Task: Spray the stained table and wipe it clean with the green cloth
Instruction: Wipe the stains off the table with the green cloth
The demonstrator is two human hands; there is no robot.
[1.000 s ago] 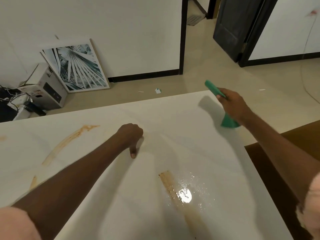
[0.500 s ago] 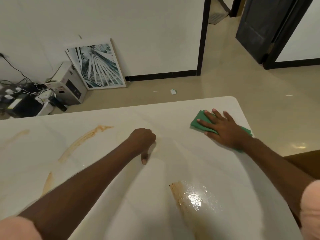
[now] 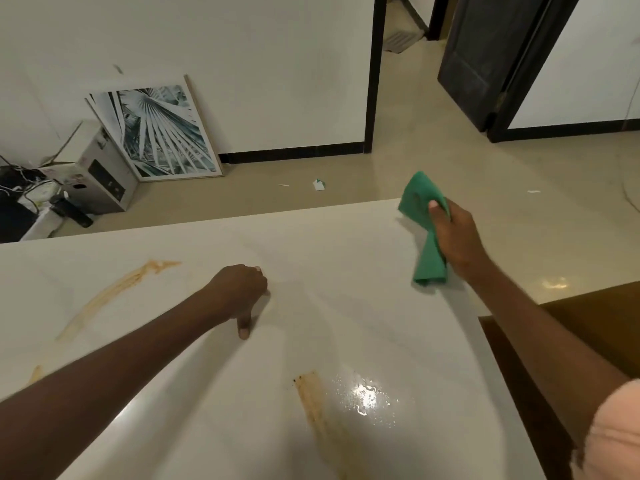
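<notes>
The white table (image 3: 346, 271) carries a long brown streak (image 3: 114, 296) at the left and a second brown stain (image 3: 311, 400) near the front, beside wet spray droplets (image 3: 367, 400). My right hand (image 3: 457, 237) grips the green cloth (image 3: 424, 230) above the table's far right corner; the cloth hangs folded below the fist and sticks up above it. My left hand (image 3: 242, 292) is curled into a fist at the table's middle, with the thumb pointing down and touching the surface. No spray bottle is in view.
A framed palm-leaf print (image 3: 156, 133) leans on the wall beyond the table, next to a white box (image 3: 100, 174) and tangled cables (image 3: 20, 188). A brown wooden surface (image 3: 595, 327) lies right of the table. An open doorway and a dark door (image 3: 485, 57) stand behind.
My right hand went from pressing the cloth flat on the table's far right corner to lifting it off, gripped in the fist. My left hand stayed put.
</notes>
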